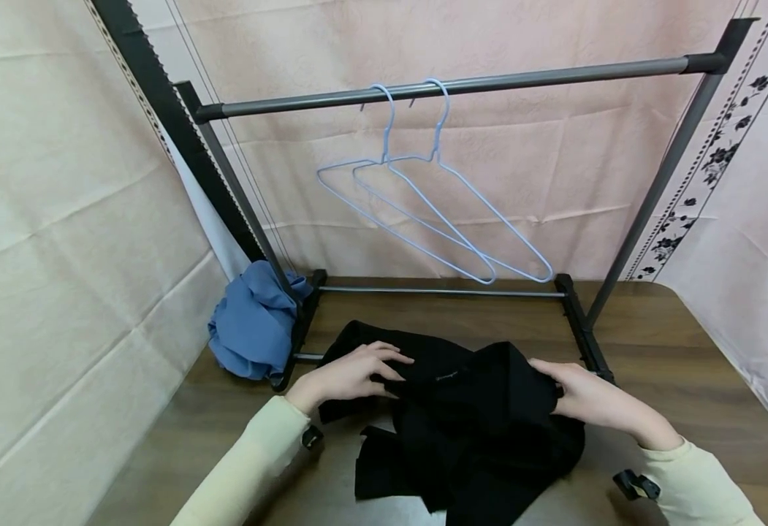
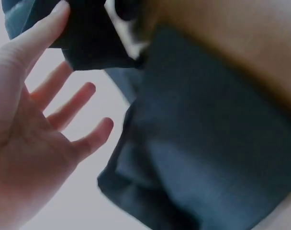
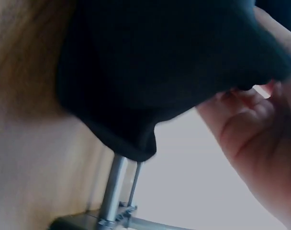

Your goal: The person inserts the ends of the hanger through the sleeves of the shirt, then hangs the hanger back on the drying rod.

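A black garment (image 1: 482, 409) with a small light mark lies bunched across the table, parts of it lifted. My left hand (image 1: 360, 372) is at its left side; in the left wrist view, the thumb (image 2: 50, 24) presses a fold, the index finger is hidden behind the cloth, and the other fingers stretch out free. On the far right of the garment my right hand (image 1: 587, 394) grips a raised edge, thumb on the outside. The right wrist view shows the right fingers (image 3: 251, 98) curled under the cloth (image 3: 160, 57).
Two light-blue hangers (image 1: 432, 157) hang from the rack's bar (image 1: 554, 77) behind the garment. A crumpled blue cloth (image 1: 252, 321) lies by the rack's left foot. The rack's right foot (image 1: 584, 329) stands close behind my right hand. Pale curtains surround the wooden table (image 1: 647, 321).
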Demonstrator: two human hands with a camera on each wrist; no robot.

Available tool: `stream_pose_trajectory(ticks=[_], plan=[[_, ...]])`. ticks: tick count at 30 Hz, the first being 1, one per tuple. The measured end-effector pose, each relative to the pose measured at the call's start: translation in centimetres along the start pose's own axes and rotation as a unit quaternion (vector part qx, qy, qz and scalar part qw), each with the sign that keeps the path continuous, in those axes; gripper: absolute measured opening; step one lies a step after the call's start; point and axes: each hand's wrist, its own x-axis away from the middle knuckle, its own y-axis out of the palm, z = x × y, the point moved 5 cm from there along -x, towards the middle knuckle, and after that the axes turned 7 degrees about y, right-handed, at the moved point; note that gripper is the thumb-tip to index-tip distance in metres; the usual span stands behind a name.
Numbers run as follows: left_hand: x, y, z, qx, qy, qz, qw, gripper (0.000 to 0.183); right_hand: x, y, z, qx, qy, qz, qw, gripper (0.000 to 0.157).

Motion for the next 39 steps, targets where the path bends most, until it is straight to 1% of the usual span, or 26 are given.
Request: stream_pose_trajectory(ticks=[3,4,6,8,10,13,15,16,17,18,19,21,22,23,24,25,26,27,28,31,32,33,34,35,37,39], plan=[[0.5,-1.9,0.3,0.017,0.012,0.032,0.9993,0.028,0.1,-0.7,-0.7,0.021,-0.038,0.026,0.999,0.035],[0.7,-2.6,0.5,0.03,0.016,0.047,0.9983,0.028,0.2,-1.0,-1.0,0.032,-0.047,0.039,0.998,0.032],[1.2,-3.9,0.9,0.063,0.028,0.081,0.9943,0.028,0.3,-1.6,-1.9,0.06,-0.075,0.073,0.993,0.03],[1.8,-5.3,1.4,0.098,0.036,0.12,0.9872,0.031,0.5,-2.2,-2.9,0.076,-0.099,0.11,0.986,0.034],[2.4,-6.7,2.0,0.125,0.039,0.161,0.9782,0.033,0.7,-2.9,-4.0,0.081,-0.126,0.145,0.978,0.039],[3.3,-8.9,3.1,0.155,0.04,0.22,0.9622,0.027,1.0,-4.3,-5.8,0.079,-0.17,0.189,0.964,0.047],[3.8,-10.4,3.8,0.152,0.04,0.259,0.9532,0.016,1.2,-5.4,-7.0,0.084,-0.191,0.22,0.953,0.044],[4.0,-11.1,4.2,0.152,0.04,0.277,0.9478,0.011,1.4,-6.0,-7.6,0.091,-0.198,0.24,0.946,0.037],[4.2,-11.7,4.6,0.147,0.042,0.297,0.9424,0.008,1.6,-6.6,-8.2,0.099,-0.203,0.259,0.939,0.027],[4.3,-12.4,5.0,0.144,0.042,0.317,0.9365,0.007,1.8,-7.2,-8.9,0.103,-0.201,0.276,0.934,0.016],[4.4,-13.0,5.4,0.138,0.043,0.337,0.9302,0.007,2.1,-7.8,-9.5,0.107,-0.198,0.291,0.93,0.012],[4.7,-14.3,6.1,0.12,0.041,0.38,0.9164,0.011,2.6,-8.9,-10.8,0.111,-0.19,0.318,0.922,0.031],[4.8,-15.0,6.4,0.112,0.043,0.399,0.9092,0.015,2.8,-9.4,-11.4,0.115,-0.188,0.332,0.917,0.04],[4.9,-15.7,6.7,0.098,0.043,0.417,0.9026,0.02,3.0,-9.9,-12.0,0.112,-0.187,0.345,0.913,0.047],[5.0,-16.4,7.1,0.084,0.044,0.433,0.8966,0.024,3.1,-10.4,-12.5,0.111,-0.183,0.356,0.91,0.05],[5.1,-17.2,7.4,0.067,0.045,0.446,0.8914,0.027,3.3,-11.0,-12.9,0.112,-0.184,0.371,0.903,0.052],[5.2,-18.1,7.7,0.055,0.046,0.458,0.8862,0.028,3.4,-11.6,-13.2,0.111,-0.183,0.385,0.898,0.055],[5.2,-19.0,8.0,0.046,0.056,0.464,0.883,0.029,3.5,-12.2,-13.6,0.108,-0.181,0.396,0.894,0.056],[5.2,-19.9,8.4,0.034,0.064,0.472,0.8786,0.028,3.7,-12.8,-13.9,0.107,-0.176,0.408,0.89,0.05],[5.6,-22.9,9.6,0.015,0.097,0.488,0.8673,0.022,4.0,-14.6,-14.9,0.113,-0.149,0.442,0.877,0.019],[5.8,-23.9,10.1,0.006,0.103,0.494,0.8631,0.021,4.1,-15.1,-15.3,0.112,-0.141,0.451,0.874,0.01],[6.1,-24.9,10.6,-0.005,0.106,0.501,0.8587,0.021,4.1,-15.6,-15.8,0.111,-0.136,0.46,0.87,0.011],[6.4,-26.0,11.1,-0.018,0.107,0.51,0.8535,0.021,4.1,-16.2,-16.3,0.11,-0.134,0.47,0.866,0.019],[6.6,-27.0,11.6,-0.024,0.113,0.515,0.8491,0.021,4.1,-16.7,-16.8,0.109,-0.135,0.478,0.861,0.02],[6.9,-28.7,12.7,-0.029,0.129,0.527,0.8393,0.02,4.0,-17.7,-17.7,0.098,-0.144,0.49,0.854,0.017],[7.1,-30.3,13.7,-0.021,0.155,0.545,0.8236,0.017,4.1,-19.0,-18.7,0.1,-0.153,0.508,0.842,0.014]])
